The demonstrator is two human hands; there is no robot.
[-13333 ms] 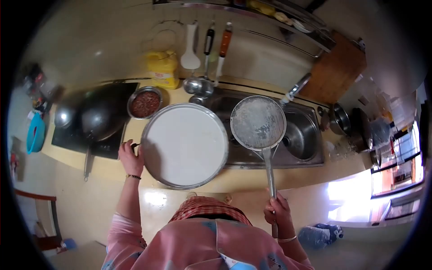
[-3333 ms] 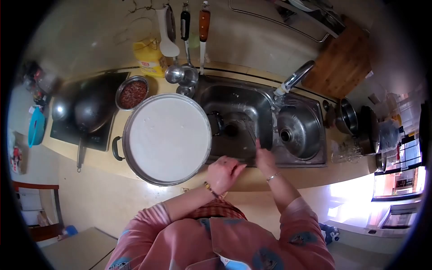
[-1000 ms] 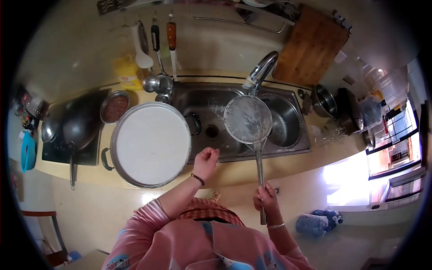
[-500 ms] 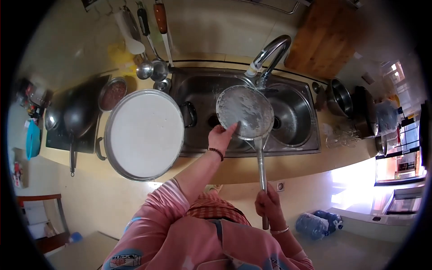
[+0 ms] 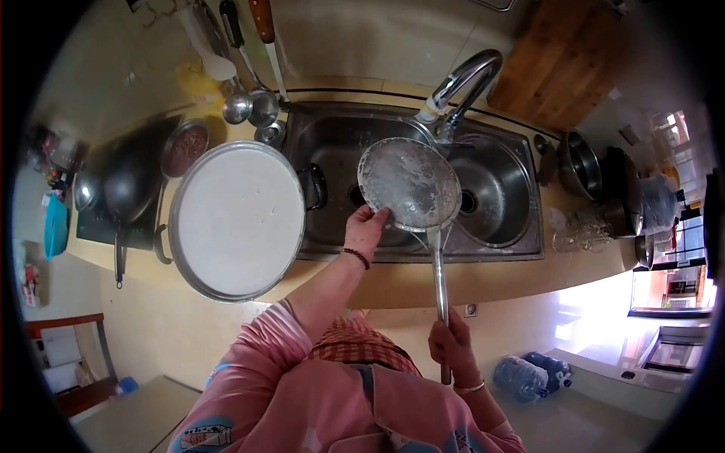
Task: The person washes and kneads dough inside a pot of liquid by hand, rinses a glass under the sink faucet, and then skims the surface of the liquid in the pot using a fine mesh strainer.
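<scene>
A round fine-mesh strainer (image 5: 408, 177) with a long metal handle is held over the double sink, with whitish wet residue on its mesh. Its handle is wrapped in the fingers of my right hand (image 5: 453, 343), low in front of my body. My left hand (image 5: 366, 230) pinches the strainer's near left rim, thumb on top; the other fingers are partly hidden beneath. To the left stands a wide metal pot (image 5: 175, 249) filled almost to the rim with smooth white liquid (image 5: 238, 219).
A steel sink (image 5: 532, 204) with two basins and a faucet (image 5: 472, 72) lies behind the strainer. Left are a black wok (image 5: 132, 189) and a bowl of reddish contents (image 5: 185, 147). Ladles (image 5: 263, 108) hang behind; pots (image 5: 581, 162) and glasses (image 5: 578, 234) stand right.
The strainer has tilted slightly, and the white film on its mesh looks thinner. My left thumb has slid a little left along the rim. My right hand keeps its hold.
</scene>
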